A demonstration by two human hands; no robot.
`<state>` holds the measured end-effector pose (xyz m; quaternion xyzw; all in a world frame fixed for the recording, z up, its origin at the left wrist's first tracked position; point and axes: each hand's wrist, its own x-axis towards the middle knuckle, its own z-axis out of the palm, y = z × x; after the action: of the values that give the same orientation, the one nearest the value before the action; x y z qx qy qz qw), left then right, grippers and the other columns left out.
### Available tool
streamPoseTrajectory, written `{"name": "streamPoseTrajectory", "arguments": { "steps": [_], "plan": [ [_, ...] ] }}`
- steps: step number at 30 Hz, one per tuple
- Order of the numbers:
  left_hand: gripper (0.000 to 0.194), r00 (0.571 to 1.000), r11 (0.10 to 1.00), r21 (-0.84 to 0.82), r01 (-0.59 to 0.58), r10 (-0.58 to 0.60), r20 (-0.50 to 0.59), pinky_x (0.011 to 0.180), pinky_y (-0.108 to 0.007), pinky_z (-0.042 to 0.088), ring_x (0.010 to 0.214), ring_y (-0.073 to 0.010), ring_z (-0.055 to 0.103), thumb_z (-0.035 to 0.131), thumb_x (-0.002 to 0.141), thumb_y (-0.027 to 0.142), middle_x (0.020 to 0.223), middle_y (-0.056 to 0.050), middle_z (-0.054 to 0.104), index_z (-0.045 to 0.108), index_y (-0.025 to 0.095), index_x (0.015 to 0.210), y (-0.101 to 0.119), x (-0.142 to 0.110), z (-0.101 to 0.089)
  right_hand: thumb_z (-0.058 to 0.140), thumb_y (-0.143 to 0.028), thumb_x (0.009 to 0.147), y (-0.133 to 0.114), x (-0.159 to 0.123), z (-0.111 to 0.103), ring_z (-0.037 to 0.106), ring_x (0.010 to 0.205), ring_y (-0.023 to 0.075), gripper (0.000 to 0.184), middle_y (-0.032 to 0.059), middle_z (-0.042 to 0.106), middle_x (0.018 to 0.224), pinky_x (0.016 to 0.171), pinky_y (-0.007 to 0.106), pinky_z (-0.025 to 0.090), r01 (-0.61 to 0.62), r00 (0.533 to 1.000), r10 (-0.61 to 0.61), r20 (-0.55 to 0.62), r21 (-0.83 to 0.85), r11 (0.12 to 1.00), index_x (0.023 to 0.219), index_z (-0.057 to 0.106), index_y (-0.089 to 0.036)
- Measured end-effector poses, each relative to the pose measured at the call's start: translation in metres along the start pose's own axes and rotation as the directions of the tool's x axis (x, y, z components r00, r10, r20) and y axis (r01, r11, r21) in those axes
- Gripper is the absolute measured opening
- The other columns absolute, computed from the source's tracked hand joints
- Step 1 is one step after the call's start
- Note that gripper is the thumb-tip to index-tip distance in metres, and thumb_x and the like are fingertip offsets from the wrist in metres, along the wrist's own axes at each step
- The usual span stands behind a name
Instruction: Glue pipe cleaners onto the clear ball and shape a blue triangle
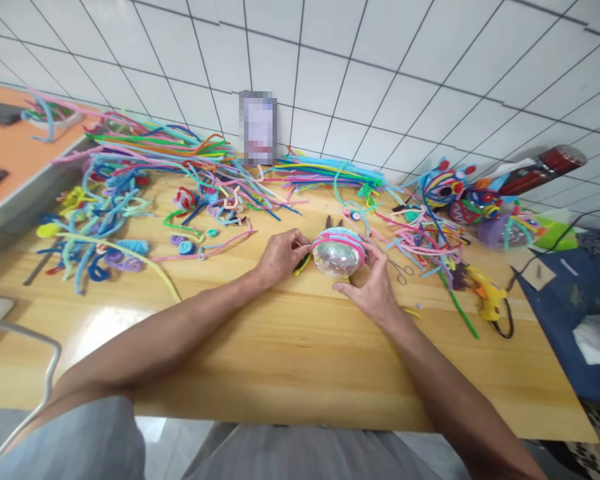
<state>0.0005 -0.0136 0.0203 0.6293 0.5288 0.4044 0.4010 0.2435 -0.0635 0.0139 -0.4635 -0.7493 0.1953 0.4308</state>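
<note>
A clear plastic ball [337, 257] is in front of me, with pink and blue pipe cleaners wound around its upper part. My right hand [375, 283] grips its right side, thumb below and fingers curved around the edge. At the ball's left edge, my left hand [283, 255] is closed in a pinch; whatever lies between its fingertips is too small to make out. Pliers with yellow-and-black handles [303, 264] lie partly hidden behind the ball, their dark jaws showing above it. Scissors [401, 271] rest just right of my right hand.
Loose pipe cleaners [330, 172] lie along the tiled wall, and curled ones [105, 220] heap at the left. A phone [259, 127] leans on the wall. At the right are a yellow glue gun [487, 293] with a cord and decorated balls [447, 187]. A white cable [53, 367] crosses the left front.
</note>
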Motion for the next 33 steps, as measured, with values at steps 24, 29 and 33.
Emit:
{"name": "streamPoseTrajectory", "arguments": {
  "steps": [24,29,33],
  "plan": [
    [0.027,0.998,0.943,-0.331,-0.009,-0.013,-0.065,0.045,-0.023,0.035,0.045,-0.0091,0.045,0.07,0.093,0.042,0.057,0.006,0.055,0.059,0.022,0.08,-0.002,0.011,-0.009,0.075,-0.044,0.095,-0.004,-0.013,-0.006,0.05,0.149,0.0371,0.086,0.0189,0.044,0.163,0.119,0.063,0.047,0.028,0.999,-0.027,0.027,-0.058,0.998,0.166,0.027,-0.03],
    [0.036,0.99,0.9,-0.435,0.025,-0.084,-0.116,0.043,-0.021,0.036,0.045,-0.0079,0.047,0.078,0.089,0.049,0.06,0.006,0.059,0.056,0.022,0.081,0.0,0.0,-0.006,0.079,-0.043,0.09,-0.013,-0.031,-0.012,0.043,0.153,0.0412,0.096,0.0173,0.042,0.166,0.12,0.068,0.045,0.047,0.998,-0.05,-0.022,-0.147,0.988,0.168,0.025,-0.031],
    [0.036,0.985,0.878,-0.476,0.041,-0.115,-0.127,0.043,-0.021,0.041,0.047,-0.0092,0.054,0.078,0.088,0.049,0.064,0.005,0.064,0.053,0.023,0.087,-0.001,-0.003,-0.005,0.078,-0.041,0.092,-0.013,-0.038,-0.013,0.047,0.151,0.0417,0.095,0.0191,0.043,0.165,0.121,0.069,0.044,-0.045,0.999,0.049,0.021,-0.154,0.987,0.169,0.024,-0.029]
  ]
}}
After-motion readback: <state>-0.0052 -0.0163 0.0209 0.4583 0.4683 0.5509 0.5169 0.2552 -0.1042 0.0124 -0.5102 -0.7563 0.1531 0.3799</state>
